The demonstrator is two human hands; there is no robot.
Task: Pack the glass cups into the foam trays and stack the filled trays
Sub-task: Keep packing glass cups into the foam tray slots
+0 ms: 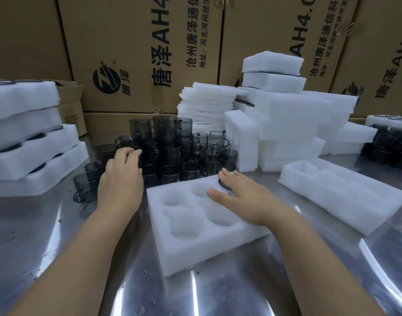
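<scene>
Right fingers (214, 193) spread flat over cup (221, 182)

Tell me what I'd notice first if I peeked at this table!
The big pile of smoky grey glass cups at the back middle, with the left hand touching it. In front lies a white foam tray with round holes, and the right hand rests on one cup in its far corner.
</scene>
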